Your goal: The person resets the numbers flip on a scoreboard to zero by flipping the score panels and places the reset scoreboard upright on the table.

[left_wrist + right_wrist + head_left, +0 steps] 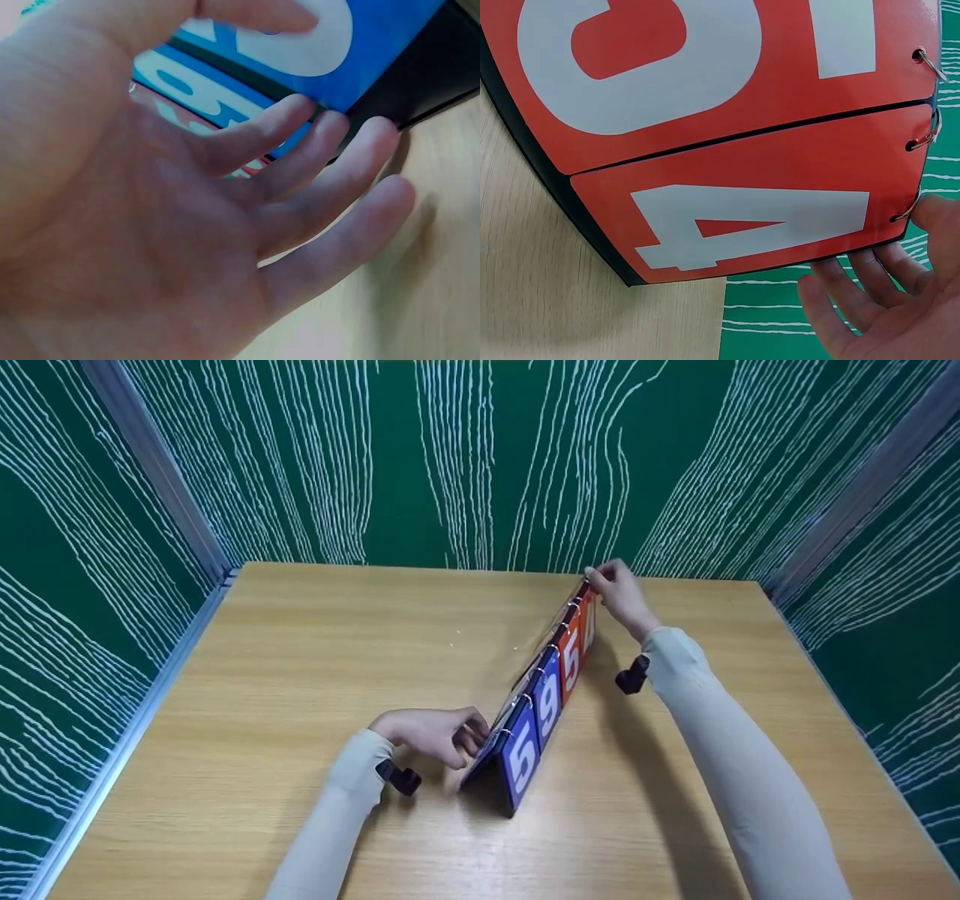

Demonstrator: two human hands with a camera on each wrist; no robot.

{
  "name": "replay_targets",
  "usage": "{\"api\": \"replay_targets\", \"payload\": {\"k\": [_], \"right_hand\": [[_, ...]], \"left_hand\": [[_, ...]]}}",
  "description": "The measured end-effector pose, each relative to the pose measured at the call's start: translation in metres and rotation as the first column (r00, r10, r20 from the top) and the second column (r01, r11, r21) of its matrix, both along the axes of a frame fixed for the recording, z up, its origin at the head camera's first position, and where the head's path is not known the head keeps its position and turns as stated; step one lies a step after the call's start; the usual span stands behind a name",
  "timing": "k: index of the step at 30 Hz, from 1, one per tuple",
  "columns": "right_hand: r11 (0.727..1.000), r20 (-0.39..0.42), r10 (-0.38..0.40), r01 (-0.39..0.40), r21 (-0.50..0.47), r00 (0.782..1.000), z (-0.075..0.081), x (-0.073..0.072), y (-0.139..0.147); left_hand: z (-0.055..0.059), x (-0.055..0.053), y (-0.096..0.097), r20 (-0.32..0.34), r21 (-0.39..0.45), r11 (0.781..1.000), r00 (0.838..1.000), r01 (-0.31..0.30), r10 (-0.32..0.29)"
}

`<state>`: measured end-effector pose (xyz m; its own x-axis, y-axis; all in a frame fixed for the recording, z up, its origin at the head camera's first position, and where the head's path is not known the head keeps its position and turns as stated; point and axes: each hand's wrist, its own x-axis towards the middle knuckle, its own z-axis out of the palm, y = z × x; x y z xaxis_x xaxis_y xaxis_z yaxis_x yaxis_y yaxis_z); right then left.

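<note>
A tabletop flip scoreboard (548, 697) stands like a tent on the table, slanting away from me. Metal rings along its top carry blue cards reading 5 and 9, then red cards; the farthest red card (802, 161) shows a 4 in the right wrist view. My right hand (624, 598) pinches the far top corner, thumb by the end ring and fingers behind the edge. At the near end, on the left face, my left hand (431, 733) has loosely bent, spread fingers beside a blue card (401, 37). Whether its fingertips touch the board I cannot tell.
The wooden table (300, 660) reaches back to a green wall (394, 465) with white wavy lines. Similar green panels flank it on both sides, with grey posts at the corners. Small black cameras (631, 675) sit at both wrists.
</note>
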<state>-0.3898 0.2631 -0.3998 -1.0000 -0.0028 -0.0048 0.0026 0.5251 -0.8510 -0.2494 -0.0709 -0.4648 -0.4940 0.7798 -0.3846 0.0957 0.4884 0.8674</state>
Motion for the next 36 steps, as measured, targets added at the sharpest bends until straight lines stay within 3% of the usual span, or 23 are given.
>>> {"api": "replay_targets", "payload": {"k": [3, 9, 21, 29, 36], "right_hand": [[1.000, -0.003, 0.002, -0.002, 0.001, 1.000, 0.0001, -0.0005, 0.0000], [1.000, -0.011, 0.008, -0.008, 0.006, 1.000, 0.0015, -0.0007, -0.0004], [1.000, -0.011, 0.011, -0.011, -0.002, 1.000, -0.0033, 0.0013, -0.0018], [1.000, -0.006, 0.014, -0.014, -0.028, 1.000, -0.0001, 0.0007, -0.0032], [1.000, 0.004, 0.008, -0.008, -0.009, 1.000, 0.0018, 0.0014, -0.0025]], "left_hand": [[0.0030, 0.0015, -0.0026, 0.012, -0.019, 1.000, 1.000, 0.022, -0.021], [0.0064, 0.0050, 0.0004, -0.037, -0.057, 0.998, 0.999, 0.014, -0.016], [0.0092, 0.0074, -0.0022, -0.066, -0.059, 0.997, 0.997, 0.041, -0.045], [0.0104, 0.0059, -0.0032, -0.012, -0.033, 0.999, 0.999, 0.030, -0.030], [0.0095, 0.0058, -0.0021, -0.041, -0.039, 0.999, 0.999, 0.002, -0.004]]}}
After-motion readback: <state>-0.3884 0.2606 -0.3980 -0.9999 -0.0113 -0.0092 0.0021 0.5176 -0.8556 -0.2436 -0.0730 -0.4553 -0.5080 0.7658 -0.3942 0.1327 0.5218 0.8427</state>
